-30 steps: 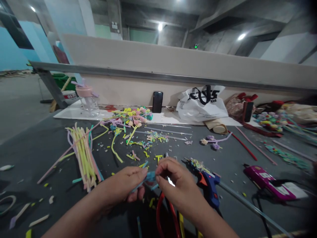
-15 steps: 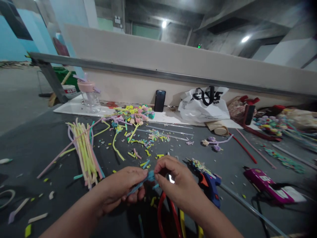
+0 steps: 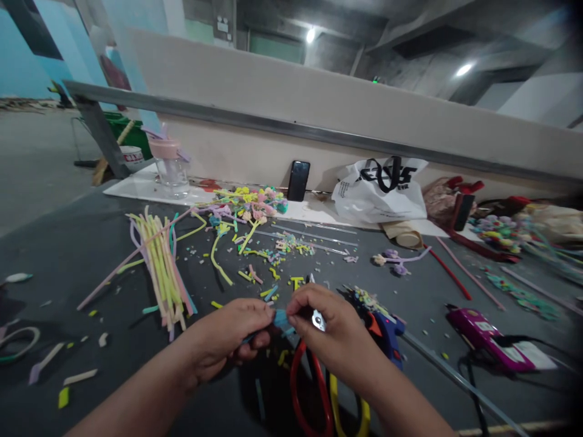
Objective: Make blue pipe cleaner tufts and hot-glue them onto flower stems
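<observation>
Blue fuzzy piece (image 3: 282, 318) held up between both hands, over the middle of the surface (image 3: 218, 400) toward its near edge; exact shape blurred. Left hand (image 3: 234, 328): thumb pressed to curled fingers, pinching one end. Right hand (image 3: 325, 315): thumb and forefinger tips pinching the other end. Scissors (image 3: 294, 381), red and yellow loops, under right hand. Glue gun (image 3: 390, 341), blue, just right of that hand. Bundle of pastel stems (image 3: 160, 267) toward left edge; purple device (image 3: 489, 341) toward right edge. Along far edge: coloured heap (image 3: 255, 203), upright phone (image 3: 299, 181), white bag (image 3: 380, 200).
</observation>
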The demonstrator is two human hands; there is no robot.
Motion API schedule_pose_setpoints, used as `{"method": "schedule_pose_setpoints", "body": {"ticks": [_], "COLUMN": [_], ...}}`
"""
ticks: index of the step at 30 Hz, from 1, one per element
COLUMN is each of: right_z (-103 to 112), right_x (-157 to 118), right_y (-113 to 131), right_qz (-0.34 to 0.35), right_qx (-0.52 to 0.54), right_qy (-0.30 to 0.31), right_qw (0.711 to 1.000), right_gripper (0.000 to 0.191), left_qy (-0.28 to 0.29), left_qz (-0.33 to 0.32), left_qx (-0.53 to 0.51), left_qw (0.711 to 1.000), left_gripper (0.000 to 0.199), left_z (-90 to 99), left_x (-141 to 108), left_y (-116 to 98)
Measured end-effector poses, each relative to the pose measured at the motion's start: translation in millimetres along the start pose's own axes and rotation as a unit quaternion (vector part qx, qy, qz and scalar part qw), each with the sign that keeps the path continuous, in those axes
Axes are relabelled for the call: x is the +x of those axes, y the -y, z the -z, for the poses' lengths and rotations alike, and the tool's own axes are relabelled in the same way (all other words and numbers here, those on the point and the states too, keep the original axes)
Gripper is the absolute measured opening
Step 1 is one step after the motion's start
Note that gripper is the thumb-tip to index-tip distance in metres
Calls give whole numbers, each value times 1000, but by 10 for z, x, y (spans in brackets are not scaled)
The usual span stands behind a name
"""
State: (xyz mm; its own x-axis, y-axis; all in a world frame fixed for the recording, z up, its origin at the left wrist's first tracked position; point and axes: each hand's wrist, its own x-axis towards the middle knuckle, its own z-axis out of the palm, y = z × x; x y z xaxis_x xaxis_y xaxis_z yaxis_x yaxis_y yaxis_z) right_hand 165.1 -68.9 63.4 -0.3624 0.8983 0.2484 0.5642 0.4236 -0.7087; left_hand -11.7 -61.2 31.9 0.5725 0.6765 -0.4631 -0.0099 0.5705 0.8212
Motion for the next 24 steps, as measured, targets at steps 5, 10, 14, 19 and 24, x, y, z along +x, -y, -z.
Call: {"method": "schedule_pose_setpoints", "body": {"ticks": [5, 10, 14, 19, 24], "right_z": [1, 9, -17, -27, 15], "right_x": [12, -59, -113, -94, -43], "right_y": [-11, -54, -85, -122, -157], "right_qz": [-11, 18, 13, 25, 36], "right_qx": [24, 84, 90, 100, 105], "right_qy": [-10, -24, -5, 2, 19], "right_qw": [1000, 996, 996, 995, 994], "right_gripper": [17, 25, 44, 39, 29], "left_qy": [13, 18, 46, 68, 72], "left_qz": [-9, -16, 8, 37, 55], "left_qx": [-5, -35, -82, -114, -115], "left_qw": [1000, 999, 996, 990, 989], "left_gripper": [30, 25, 25, 24, 25], "left_z": [-5, 21, 51, 35, 21], "left_x": [-1, -34, -59, -47, -39], "left_y": [19, 8, 3, 14, 21]}}
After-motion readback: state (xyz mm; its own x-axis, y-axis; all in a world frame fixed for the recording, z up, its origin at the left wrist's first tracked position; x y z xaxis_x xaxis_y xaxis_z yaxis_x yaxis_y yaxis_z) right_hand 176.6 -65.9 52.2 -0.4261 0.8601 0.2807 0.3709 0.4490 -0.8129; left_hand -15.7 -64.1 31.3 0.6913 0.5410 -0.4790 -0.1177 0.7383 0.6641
